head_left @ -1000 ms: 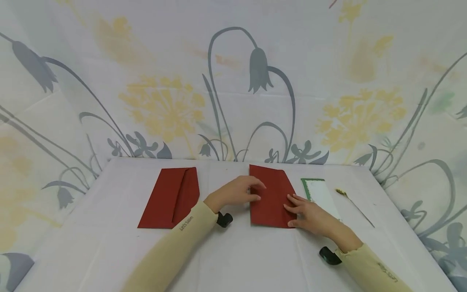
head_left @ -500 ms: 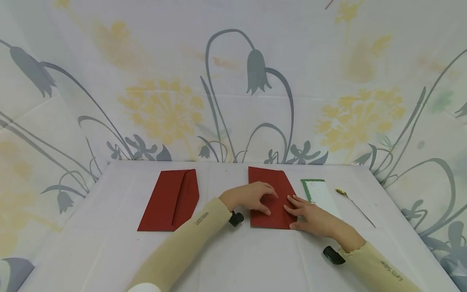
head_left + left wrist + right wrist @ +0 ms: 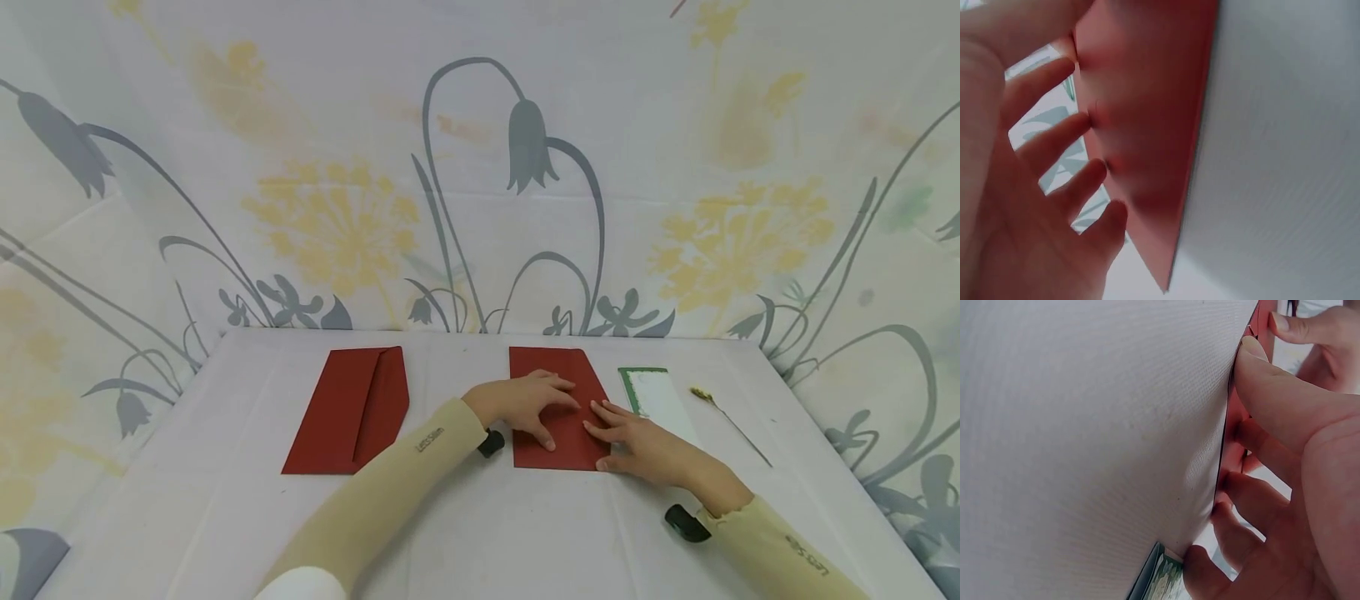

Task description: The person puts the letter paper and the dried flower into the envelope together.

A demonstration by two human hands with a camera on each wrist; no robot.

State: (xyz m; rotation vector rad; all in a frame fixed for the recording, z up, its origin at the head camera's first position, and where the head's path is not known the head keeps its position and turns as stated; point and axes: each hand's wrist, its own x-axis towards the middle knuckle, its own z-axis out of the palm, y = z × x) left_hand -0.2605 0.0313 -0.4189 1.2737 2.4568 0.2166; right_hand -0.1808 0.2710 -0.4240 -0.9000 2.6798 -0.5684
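Note:
A red envelope (image 3: 551,358) lies flat on the white table in front of me. My left hand (image 3: 525,402) rests on it with spread fingers, and the left wrist view has those fingertips touching the red paper (image 3: 1147,106). At the envelope's right edge is my right hand (image 3: 639,443), its fingers spread on the paper. In the right wrist view, the thumb (image 3: 1266,369) of that hand touches the edge. Close beyond the right hand lies a white card with a green border (image 3: 660,398), partly covered by that hand.
Another red envelope (image 3: 333,417) lies at the left, its flap side up and one corner behind the left sleeve. To the right of the card lies a thin stem with a small yellowish head (image 3: 731,425). A flower-patterned cloth (image 3: 480,208) hangs behind the table.
My left hand has moved right, from the envelope's left edge onto its middle. The right hand stays at the right edge, almost still.

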